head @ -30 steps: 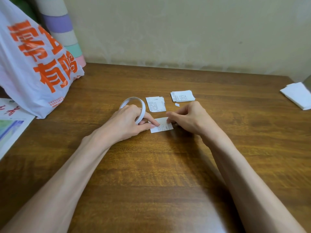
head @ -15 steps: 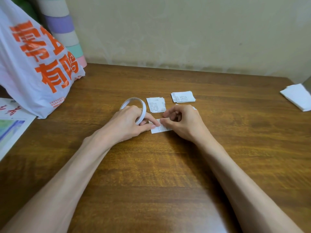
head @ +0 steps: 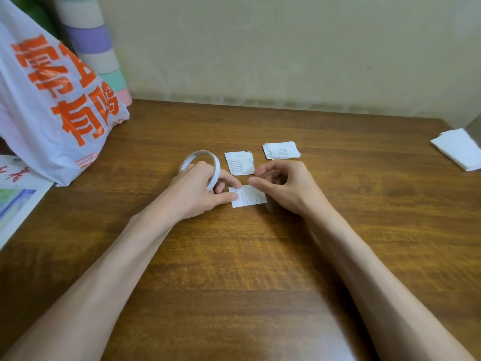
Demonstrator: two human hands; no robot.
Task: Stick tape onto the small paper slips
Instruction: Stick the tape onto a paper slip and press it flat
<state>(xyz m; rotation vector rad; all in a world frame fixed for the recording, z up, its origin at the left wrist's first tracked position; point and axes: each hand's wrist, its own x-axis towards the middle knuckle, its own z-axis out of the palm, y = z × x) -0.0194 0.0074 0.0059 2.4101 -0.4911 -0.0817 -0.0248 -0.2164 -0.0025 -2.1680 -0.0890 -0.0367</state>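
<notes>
Our left hand (head: 197, 190) curls round the tape roll (head: 201, 161), fingers through the ring, and its thumb tip presses the left edge of the slip (head: 250, 196) lying flat at mid-table. Our right hand (head: 285, 187), at three o'clock of that slip, covered most of it half a second ago and has now lifted clear. Its fingers are curled, and we cannot tell whether they pinch a scrap of tape or nothing. We judge that a piece was just pressed down here, though no tape shows on the paper, so this slip may be nearly done.

On the wooden table (head: 234, 282), the plastic bag (head: 59, 113) at ten o'clock bulges, but its contents are hidden. A folded white sheet (head: 458, 149) lies at three o'clock. Two small stacks of slips wait beyond our hands: the near stack (head: 239, 162) at twelve o'clock and the far stack (head: 281, 150) at one o'clock.
</notes>
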